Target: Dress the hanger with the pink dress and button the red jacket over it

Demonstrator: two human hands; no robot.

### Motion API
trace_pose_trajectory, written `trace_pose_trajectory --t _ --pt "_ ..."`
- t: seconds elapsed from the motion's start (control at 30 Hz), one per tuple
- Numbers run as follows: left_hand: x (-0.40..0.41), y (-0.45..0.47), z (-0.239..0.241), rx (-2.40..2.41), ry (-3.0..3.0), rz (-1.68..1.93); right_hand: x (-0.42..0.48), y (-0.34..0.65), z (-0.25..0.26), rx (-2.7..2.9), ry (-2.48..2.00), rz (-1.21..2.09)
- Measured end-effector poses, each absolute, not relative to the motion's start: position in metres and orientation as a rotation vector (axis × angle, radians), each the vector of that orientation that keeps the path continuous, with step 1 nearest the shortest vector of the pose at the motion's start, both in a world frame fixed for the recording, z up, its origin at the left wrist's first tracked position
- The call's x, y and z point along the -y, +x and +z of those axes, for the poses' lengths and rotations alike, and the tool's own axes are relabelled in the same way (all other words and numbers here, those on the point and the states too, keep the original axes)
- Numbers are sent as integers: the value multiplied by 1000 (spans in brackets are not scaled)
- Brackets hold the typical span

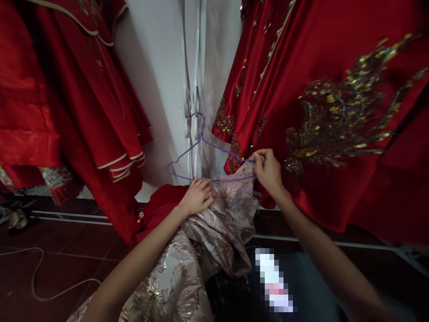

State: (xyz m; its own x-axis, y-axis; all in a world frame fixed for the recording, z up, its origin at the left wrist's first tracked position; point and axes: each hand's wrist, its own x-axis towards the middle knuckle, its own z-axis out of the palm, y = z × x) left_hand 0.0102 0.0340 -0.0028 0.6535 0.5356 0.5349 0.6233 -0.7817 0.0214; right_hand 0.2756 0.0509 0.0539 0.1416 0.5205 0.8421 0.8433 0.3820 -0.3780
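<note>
A purple wire hanger (219, 147) hooks onto a white metal strip on the wall. From its right side hangs a pale pink and gold brocade dress (231, 201), whose lower part spreads down toward me. My right hand (268, 170) pinches the dress's upper edge against the hanger's right end. Lower and to the left, my left hand (198, 197) has its fingers curled over the dress fabric by the hanger's bottom bar. The left end of the hanger is bare.
Red garments (77, 89) with pale trim hang at left. A red gown (318, 53) with gold beadwork hangs at right. A low white rail (73, 218) runs near the tiled floor. A pale cable (42, 268) and shoes (16, 219) lie at left. A blurred-out bright patch (275, 281) shows below.
</note>
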Motion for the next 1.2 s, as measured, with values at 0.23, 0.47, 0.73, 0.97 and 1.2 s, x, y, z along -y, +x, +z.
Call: trace_pose_trajectory --t 0.23,0.47,0.73,0.97,1.2 --pt "-37 -9 -3 970 -2689 -763 -40 306 50 1410 -1363 -367" --pt "-44 -21 -2 1004 -2723 -788 -40 315 51 1382 -1384 -380" --pt "-35 15 -1 974 -2917 -1102 -46 265 75 1626 -1240 -433" --pt "-22 21 8 1147 -2933 -1469 -57 251 62 1721 -1208 -322" --pt "-64 -100 -21 1823 -2172 -1545 -63 249 62 1639 -1213 -245"
